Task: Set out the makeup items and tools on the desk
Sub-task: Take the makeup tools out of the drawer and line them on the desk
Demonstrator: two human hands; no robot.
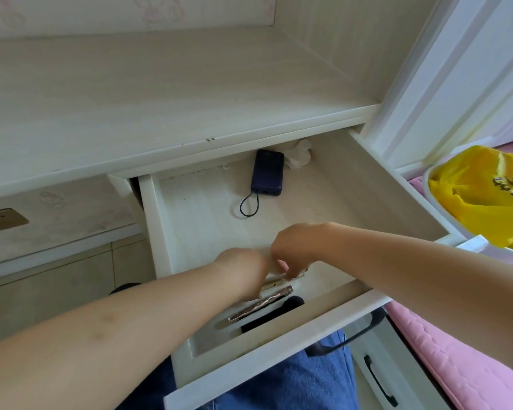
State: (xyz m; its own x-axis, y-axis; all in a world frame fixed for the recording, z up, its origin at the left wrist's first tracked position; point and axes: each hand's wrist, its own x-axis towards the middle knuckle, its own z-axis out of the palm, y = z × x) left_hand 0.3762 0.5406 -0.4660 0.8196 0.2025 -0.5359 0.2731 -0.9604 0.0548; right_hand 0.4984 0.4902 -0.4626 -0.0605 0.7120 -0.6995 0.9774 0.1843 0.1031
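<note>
Head view: both arms reach into the open drawer (367,179). Near its front lie a black pouch (274,315) and a shiny slim tool (261,306). Left hand (243,270) and right hand (296,247) meet over a gold-coloured tube (274,283), fingers curled down; can't tell what's actually gripped. Further back, a dark power bank (267,173) and crumpled tissue (299,153). Desk (160,93) sits beyond.

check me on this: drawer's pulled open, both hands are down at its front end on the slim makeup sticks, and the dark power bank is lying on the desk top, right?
Not quite. The power bank lies inside the open drawer, toward its back, not on the desk top. The head view shows it. The rest holds: left hand and right hand are at the front, on the slim makeup sticks.
</note>
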